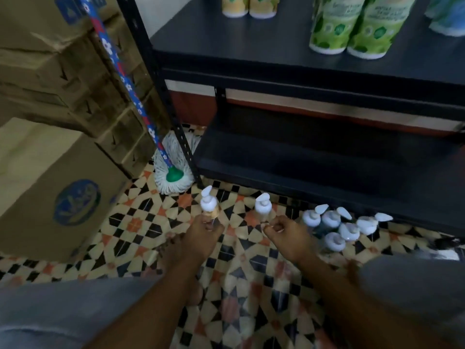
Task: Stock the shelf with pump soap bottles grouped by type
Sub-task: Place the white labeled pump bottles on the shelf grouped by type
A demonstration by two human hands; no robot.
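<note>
My left hand [201,234] grips a pump soap bottle [208,202] with a white pump head, held just above the patterned floor. A second white-pump bottle [263,204] is in the grip of my right hand [286,235]. Both bottle bodies are mostly hidden behind my fingers. To the right, several more pump bottles [339,225] stand clustered on the floor beside the bottom shelf. The black metal shelf unit [314,71] stands ahead; its upper board carries yellow bottles [249,6], green-labelled bottles [349,28] and a blue one at the right edge.
The lowest shelf board [314,162] is dark and bare. A mop [171,170] with a blue flowered handle leans by the shelf's left post. Stacked cardboard boxes [63,172] fill the left. My knees and a foot sit low in the frame.
</note>
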